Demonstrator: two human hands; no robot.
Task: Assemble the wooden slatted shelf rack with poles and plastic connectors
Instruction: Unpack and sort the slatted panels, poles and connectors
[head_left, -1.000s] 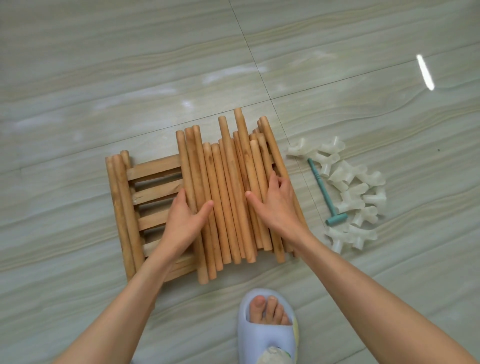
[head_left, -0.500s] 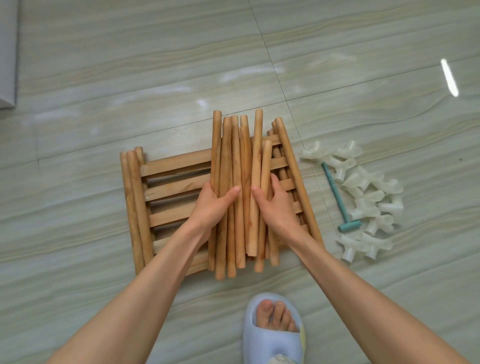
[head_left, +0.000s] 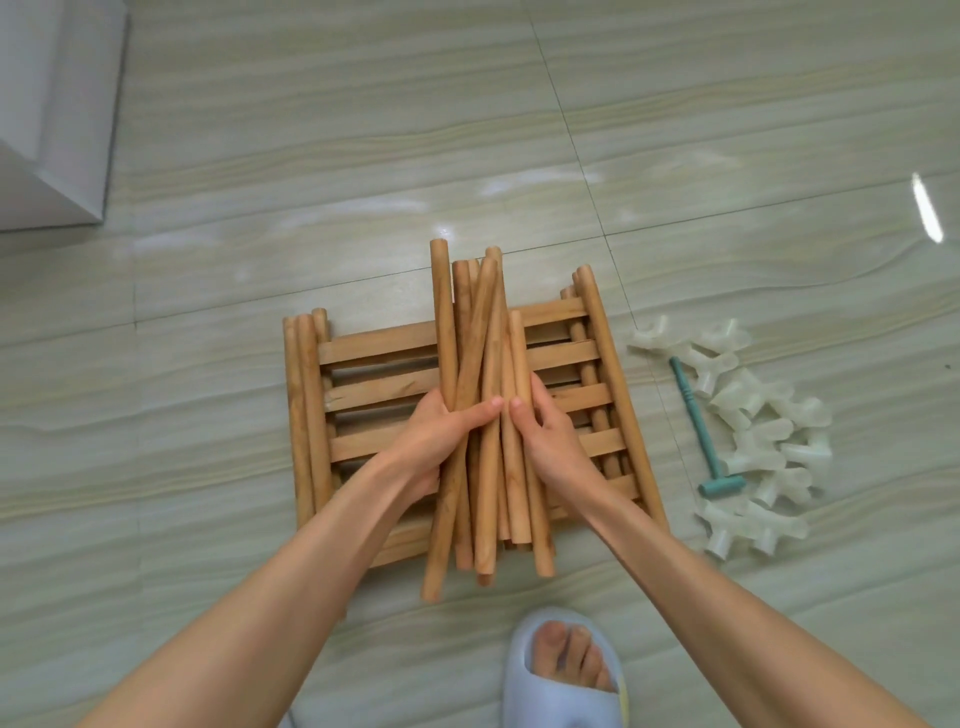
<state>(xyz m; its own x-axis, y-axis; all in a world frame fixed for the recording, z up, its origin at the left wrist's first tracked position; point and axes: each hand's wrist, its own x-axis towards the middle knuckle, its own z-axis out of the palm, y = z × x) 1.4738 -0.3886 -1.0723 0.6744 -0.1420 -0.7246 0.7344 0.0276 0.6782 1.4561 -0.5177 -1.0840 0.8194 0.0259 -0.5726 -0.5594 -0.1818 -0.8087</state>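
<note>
I observed both hands clasped around one bundle of wooden poles (head_left: 480, 415), held over the stacked slatted shelf panels (head_left: 379, 384) on the tiled floor (head_left: 208, 130). The left hand (head_left: 436, 436) gripped the bundle from its left side, fingers (head_left: 480, 408) curled across the front. The right hand (head_left: 550, 436) gripped it from the right. The plastic connectors (head_left: 758, 415) lay heaped right of the panels, with a teal mallet (head_left: 696, 421) touching them. A slippered foot (head_left: 566, 670) stood near the bundle's lower ends.

Both bare forearms reach forward, left hand (head_left: 434, 436) and right hand (head_left: 545, 431) curled inward, fingers (head_left: 480, 410) nearly meeting.
</note>
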